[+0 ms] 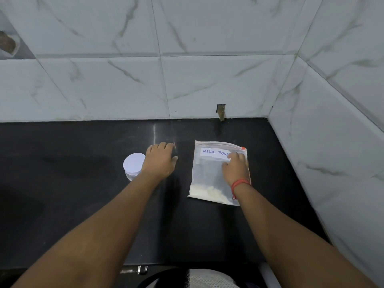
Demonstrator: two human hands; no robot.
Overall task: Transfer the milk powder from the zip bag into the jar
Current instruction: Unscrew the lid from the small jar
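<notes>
A clear zip bag (pixel 209 173) lies flat on the black counter (pixel 83 194), right of centre, with a white label reading "MILK POW…" near its sealed top and white milk powder (pixel 207 192) gathered along its near edge. My right hand (pixel 235 169) rests on the bag's right part, fingers bent over the label; whether it grips the bag I cannot tell. A clear jar with a white lid (pixel 134 163) stands left of centre, lid on. My left hand (pixel 160 161) lies palm down on the counter just right of the jar, fingers spread, holding nothing.
Marble-patterned tiled walls (pixel 187 80) close the counter at the back and on the right. A small notch (pixel 220 111) breaks the back wall's base. The counter's front edge runs along the bottom, with a dark rimmed object (pixel 207 277) below it.
</notes>
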